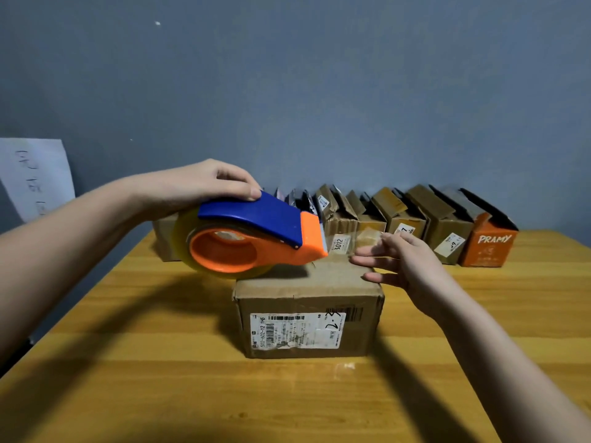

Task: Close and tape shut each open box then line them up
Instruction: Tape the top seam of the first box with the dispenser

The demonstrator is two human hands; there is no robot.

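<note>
A closed brown cardboard box (pixel 307 318) with a white shipping label sits mid-table. My left hand (pixel 204 183) grips a blue and orange tape dispenser (pixel 252 235) with a clear tape roll, held over the box's top left edge. A strip of clear tape (pixel 367 239) stretches from the dispenser's mouth to the right. My right hand (pixel 399 260) hovers at the box's top right with fingers straight and spread, fingertips at the tape's loose end.
Along the back wall stands a row of several cardboard boxes with raised flaps (pixel 377 215), ending in an orange box marked PRAMY (pixel 486 244). Another brown box (pixel 164 238) sits behind the dispenser. A white paper (pixel 35 177) hangs at left. The wooden table (pixel 160 378) spreads in front.
</note>
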